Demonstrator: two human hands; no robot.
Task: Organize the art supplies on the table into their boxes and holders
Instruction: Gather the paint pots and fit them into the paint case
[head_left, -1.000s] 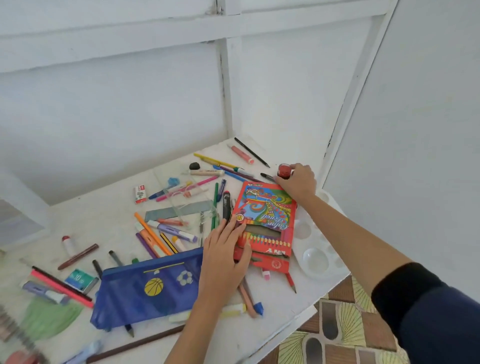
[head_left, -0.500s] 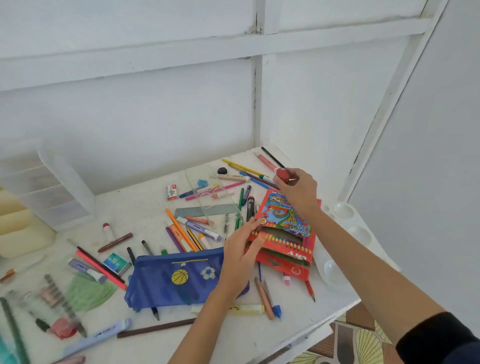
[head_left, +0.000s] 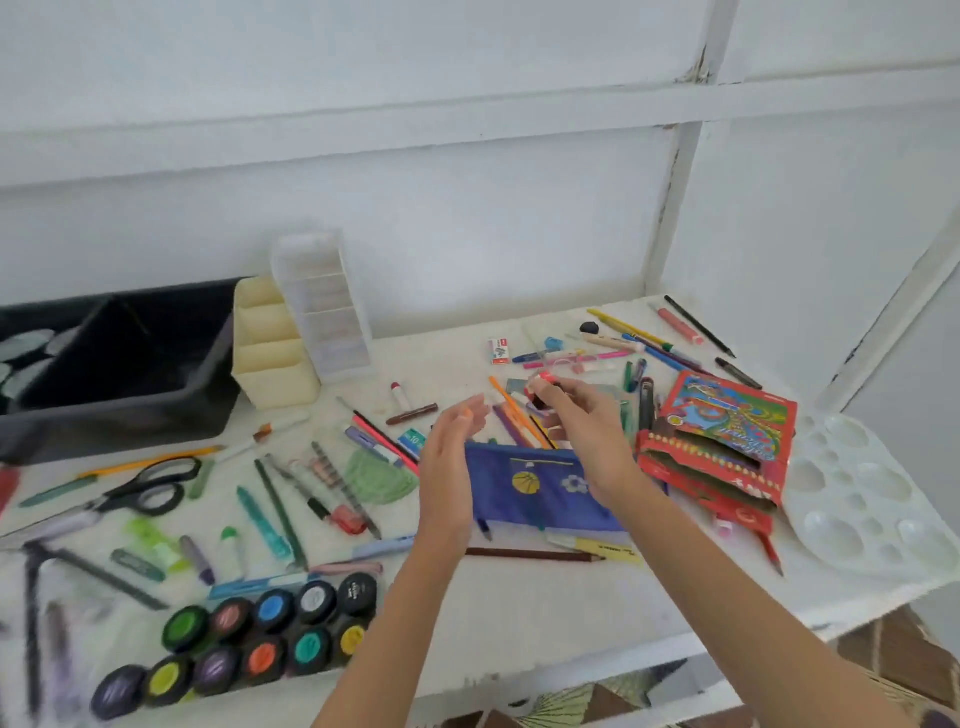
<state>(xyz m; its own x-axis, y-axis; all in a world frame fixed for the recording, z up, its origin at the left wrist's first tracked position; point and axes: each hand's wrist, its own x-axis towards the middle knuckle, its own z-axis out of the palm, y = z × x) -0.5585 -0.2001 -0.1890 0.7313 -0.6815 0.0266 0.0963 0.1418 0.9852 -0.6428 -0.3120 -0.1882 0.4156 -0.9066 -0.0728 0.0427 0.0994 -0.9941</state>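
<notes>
Bright, even daylight — left edge blurred

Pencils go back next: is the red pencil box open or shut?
Open. The red pencil box has its printed flap lifted, baring the dark gap beneath it.

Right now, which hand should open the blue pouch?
Probably the left. The left hand is open and empty, just over the left end of the pouch. The right hand is busy pinching a small red thing.

White batten-framed walls (head_left: 467, 234); white table (head_left: 545, 610); patterned floor (head_left: 883, 652) below.
</notes>
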